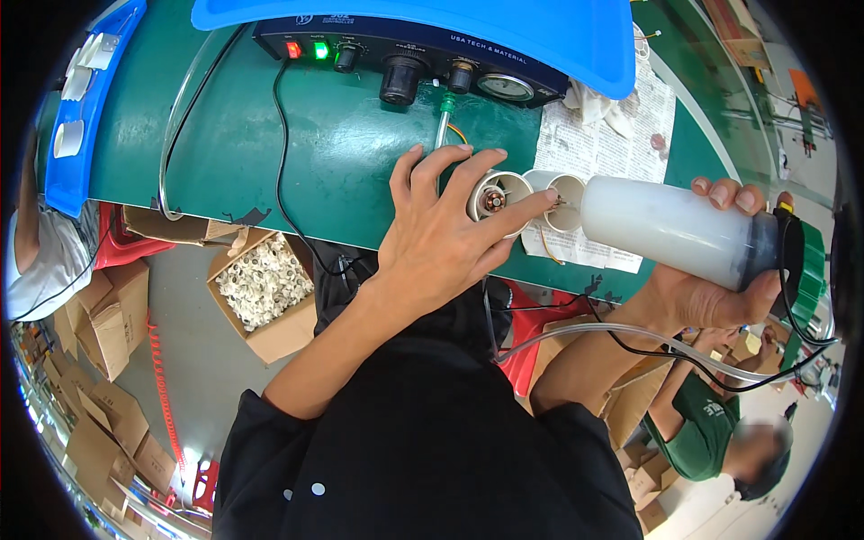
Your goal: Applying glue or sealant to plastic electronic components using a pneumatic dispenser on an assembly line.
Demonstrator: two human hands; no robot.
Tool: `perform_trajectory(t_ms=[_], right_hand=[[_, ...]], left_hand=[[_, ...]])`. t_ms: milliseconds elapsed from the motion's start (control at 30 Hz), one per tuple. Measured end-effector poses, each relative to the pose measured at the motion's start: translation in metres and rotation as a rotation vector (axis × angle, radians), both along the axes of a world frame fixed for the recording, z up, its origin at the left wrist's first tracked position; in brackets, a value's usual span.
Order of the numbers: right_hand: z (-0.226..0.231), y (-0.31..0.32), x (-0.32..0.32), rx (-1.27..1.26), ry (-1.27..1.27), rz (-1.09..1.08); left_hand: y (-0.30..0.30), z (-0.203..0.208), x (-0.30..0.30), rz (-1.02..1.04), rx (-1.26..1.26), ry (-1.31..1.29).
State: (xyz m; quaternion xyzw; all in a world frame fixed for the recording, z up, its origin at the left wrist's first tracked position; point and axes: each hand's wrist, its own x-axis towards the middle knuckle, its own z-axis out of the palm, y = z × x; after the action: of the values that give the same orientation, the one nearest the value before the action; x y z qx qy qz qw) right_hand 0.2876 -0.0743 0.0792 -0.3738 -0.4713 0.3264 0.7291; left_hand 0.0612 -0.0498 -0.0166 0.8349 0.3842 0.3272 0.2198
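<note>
Cylinder [670, 229] in right hand [697, 299], fingers wrapped round, and left hand [439, 236], fingers half-spread, across white cups [566, 214], hold unclear

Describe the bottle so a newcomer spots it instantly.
Start at the green table; find the printed paper on its right. Over it, the right hand holds the bottle, tilted sideways. Unlike the short white cups nearby, it is long, cloudy and dark at one end.

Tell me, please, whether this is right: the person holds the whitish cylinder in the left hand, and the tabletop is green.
Not quite: the head view shows the whitish cylinder in the right hand, not the left hand. The tabletop is indeed green.
</note>
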Motion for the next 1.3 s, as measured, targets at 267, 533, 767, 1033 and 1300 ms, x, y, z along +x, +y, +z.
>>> perform_trajectory(t_ms=[267,533,767,1033,1300], right_hand=[[0.002,0.004,-0.009,0.090,-0.033,-0.030],[0.045,-0.059,0.046,-0.117,0.092,-0.333],[0.011,-0.037,0.061,-0.950,-0.968,-0.581],[-0.032,-0.016,0.055,-0.988,-1.212,-0.593],[-0.008,-0.019,0.036,-0.814,-1.186,-0.823]], left_hand=[[0.003,0.000,-0.002,-0.012,0.010,-0.008],[0.007,0.001,-0.001,0.047,-0.086,-0.042],[0.008,-0.010,-0.010,-0.084,-0.305,-0.593],[0.010,-0.019,-0.020,-0.014,-0.359,-0.690],[0.013,-0.009,-0.021,-0.048,-0.383,-0.650]])
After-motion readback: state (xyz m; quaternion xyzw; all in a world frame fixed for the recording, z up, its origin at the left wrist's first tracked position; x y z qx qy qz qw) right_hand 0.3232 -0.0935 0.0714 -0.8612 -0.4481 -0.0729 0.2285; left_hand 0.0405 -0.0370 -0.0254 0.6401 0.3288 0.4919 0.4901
